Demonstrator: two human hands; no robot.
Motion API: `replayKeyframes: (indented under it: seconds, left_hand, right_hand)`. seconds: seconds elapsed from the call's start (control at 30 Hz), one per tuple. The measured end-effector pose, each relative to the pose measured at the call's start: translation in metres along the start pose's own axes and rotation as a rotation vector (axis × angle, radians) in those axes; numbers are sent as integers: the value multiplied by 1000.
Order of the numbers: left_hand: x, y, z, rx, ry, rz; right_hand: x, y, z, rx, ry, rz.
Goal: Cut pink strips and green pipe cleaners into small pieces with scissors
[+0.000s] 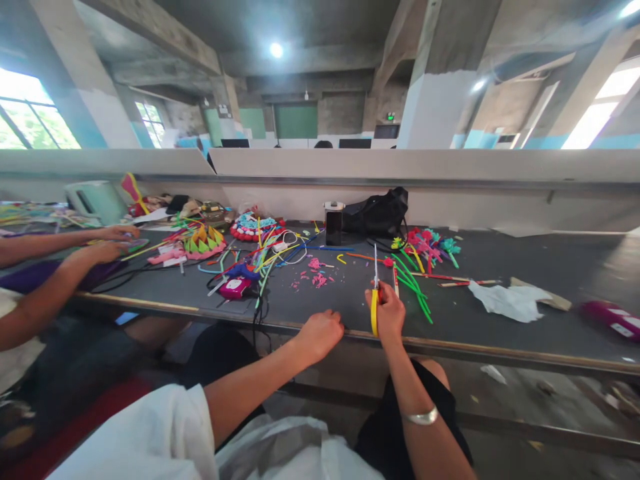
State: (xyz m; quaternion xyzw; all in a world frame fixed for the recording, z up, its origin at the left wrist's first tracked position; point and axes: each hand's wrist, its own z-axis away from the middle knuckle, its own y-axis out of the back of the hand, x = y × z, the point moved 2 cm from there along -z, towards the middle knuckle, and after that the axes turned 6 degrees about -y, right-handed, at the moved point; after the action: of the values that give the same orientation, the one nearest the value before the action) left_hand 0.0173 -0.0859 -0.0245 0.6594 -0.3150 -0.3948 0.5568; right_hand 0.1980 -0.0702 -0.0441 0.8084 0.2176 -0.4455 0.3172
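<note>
The two hands are held apart at the near edge of the tabletop [465, 327]. By the right hand [393, 313], a pair of scissors [375, 283] is gripped, its smooth yellow loop exposed beside the fingers and its slim metal blades pointed away from the body, above the dark, matte surface. The left hand [321, 335] is rested at the edge with its fingers curled under; whether anything is enclosed cannot be told. A broad, shiny metal bracelet [424, 417] is worn on the right forearm.

Just beyond the hands, crumb-like pink clippings [319, 280] are scattered, with a hooked yellow piece [341, 259] near them. To the right of the scissors, straight, fuzzy-looking green stems [414, 287] are fanned out, and a tufted cluster of pink and teal pieces [433, 247] is heaped behind them. Farther right, a thin, crumpled white sheet [507, 300] is spread, well apart from a rounded purple packet [607, 319].

Toward the back, a soft, creased black bag [380, 212] is set beside an upright dark container [334, 223] with a pale top. On the left, slender colored stems [265, 257] are tangled with a white cord [289, 243], near a pointed, layered green-and-orange piece [205, 243]. Beyond these, a co-worker's hands [107, 251] are seen above the tabletop.
</note>
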Motion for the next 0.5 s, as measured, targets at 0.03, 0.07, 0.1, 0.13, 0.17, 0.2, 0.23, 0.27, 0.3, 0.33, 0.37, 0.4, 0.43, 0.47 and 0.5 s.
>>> replayKeyframes:
  seconds: [0.03, 0.07, 0.1, 0.13, 0.17, 0.2, 0.23, 0.27, 0.3, 0.33, 0.37, 0.4, 0.43, 0.47, 0.5]
  left_hand:
    - [2, 0, 2, -5, 7, -14]
    - [4, -1, 4, -8, 13, -27]
    - [5, -2, 6, -9, 18, -39]
    - [5, -3, 9, -8, 18, -48]
    - [5, -4, 12, 0, 12, -52]
    - [4, -6, 15, 14, 2, -54]
    - [2, -8, 19, 36, -12, -51]
    - [0, -11, 22, 65, -24, -40]
    - [-2, -14, 26, 103, -30, -14]
    - [-4, -17, 29, 150, -24, 37]
    - [-7, -19, 32, 211, 0, 138]
    - [-11, -21, 35, 287, 40, 280]
    - [-15, -23, 37, 364, 86, 434]
    - [-19, -24, 39, 436, 134, 575]
    - [-23, -24, 40, 497, 179, 687]
  right_hand:
    - [0, 0, 1, 11, 3, 6]
    - [-1, 0, 1, 20, 7, 10]
    - [-1, 0, 1, 26, 12, 12]
    - [-1, 0, 2, 33, 17, 14]
    - [-1, 0, 2, 38, 22, 15]
    - [-1, 0, 3, 42, 28, 15]
    - [-1, 0, 4, 47, 34, 15]
    - [-1, 0, 5, 54, 41, 14]
    - [-1, 0, 7, 63, 49, 13]
    - [-1, 0, 8, 75, 56, 11]
    - [-1, 0, 9, 88, 63, 9]
    - [-1, 1, 10, 105, 68, 8]
    - [-2, 1, 11, 120, 72, 7]
    - [-2, 2, 12, 134, 75, 7]
    - [-2, 2, 13, 146, 77, 8]
